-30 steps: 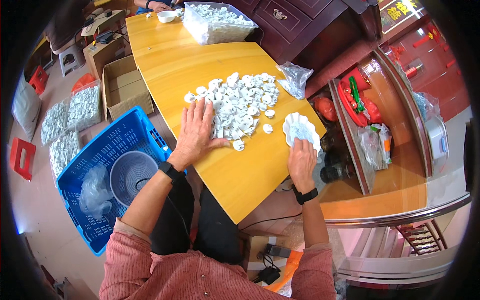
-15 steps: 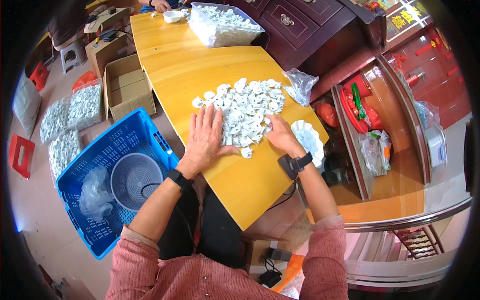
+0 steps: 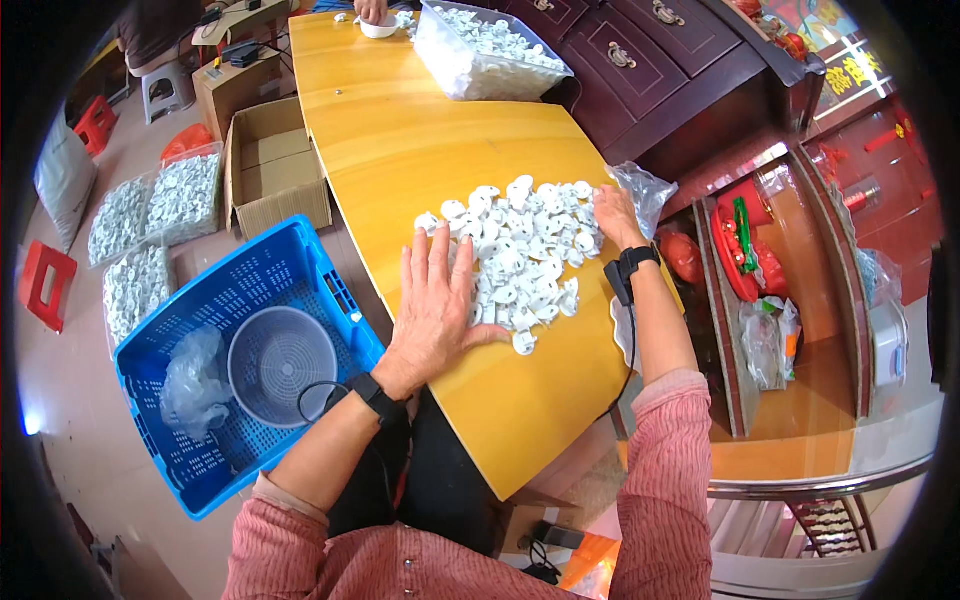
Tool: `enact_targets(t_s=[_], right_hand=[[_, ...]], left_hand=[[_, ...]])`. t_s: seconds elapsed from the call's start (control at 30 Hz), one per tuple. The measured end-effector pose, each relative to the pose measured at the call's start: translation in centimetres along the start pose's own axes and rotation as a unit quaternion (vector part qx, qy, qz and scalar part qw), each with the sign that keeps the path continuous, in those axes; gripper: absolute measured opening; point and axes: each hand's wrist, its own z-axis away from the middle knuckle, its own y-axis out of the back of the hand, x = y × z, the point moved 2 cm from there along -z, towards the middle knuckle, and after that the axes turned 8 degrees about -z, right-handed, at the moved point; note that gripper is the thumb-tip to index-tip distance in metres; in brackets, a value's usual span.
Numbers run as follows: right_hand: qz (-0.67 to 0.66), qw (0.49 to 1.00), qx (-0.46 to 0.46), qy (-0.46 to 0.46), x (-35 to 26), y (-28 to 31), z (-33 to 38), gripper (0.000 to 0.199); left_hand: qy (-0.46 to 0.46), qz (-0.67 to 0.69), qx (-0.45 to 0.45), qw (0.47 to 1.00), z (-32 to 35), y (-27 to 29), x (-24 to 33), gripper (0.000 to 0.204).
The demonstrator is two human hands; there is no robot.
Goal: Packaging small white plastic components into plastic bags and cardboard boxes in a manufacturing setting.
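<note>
A loose heap of small white plastic parts [image 3: 530,255] is spread over the yellow wooden table [image 3: 520,410]. My left hand [image 3: 435,315] lies flat along the heap's left edge, fingers stretched out and thumb pointing to its near end. At the far right edge of the heap, my right hand [image 3: 616,215] is closed with curled fingers; whatever they hold, if anything, is hidden. A white scalloped dish [image 3: 622,325] shows partly behind my right forearm. Just beyond that hand lies a clear plastic bag [image 3: 648,195].
A clear tub of white parts [image 3: 485,85] stands at the far end, near another person's hand [image 3: 371,10] at a white bowl [image 3: 378,28]. On the left are a blue crate [image 3: 200,465] holding a grey colander [image 3: 283,365], and a cardboard box [image 3: 275,205]. Dark drawers [image 3: 625,75] border the right.
My right hand has moved away from me, from the heap's near right side to its far right edge. My left hand stays flat at the left edge. The view has shifted slightly.
</note>
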Motion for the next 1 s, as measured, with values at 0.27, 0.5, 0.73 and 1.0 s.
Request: enact_targets(t_s=[0.27, 0.5, 0.73, 1.0], right_hand=[[-0.093, 0.993, -0.078, -0.001, -1.0, -2.6, -2.1, 0.060], [-0.113, 0.985, -0.116, 0.051, -4.2, -1.1, 1.7, 0.055], [-0.151, 0.971, -0.168, 0.081, -6.3, -0.7, 6.2, 0.053], [-0.152, 0.964, -0.195, 0.102, -10.4, 1.5, 8.5, 0.042]], left_hand=[[0.030, -0.014, -0.034, 0.999, -0.3, 0.0, -0.2, 0.118], [0.010, -0.019, -0.038, 0.999, -0.3, -0.1, -0.2, 0.117], [-0.002, -0.021, -0.025, 0.999, -0.3, -0.1, 0.3, 0.114], [0.010, -0.030, -0.014, 0.999, 0.3, -0.3, -0.3, 0.114]])
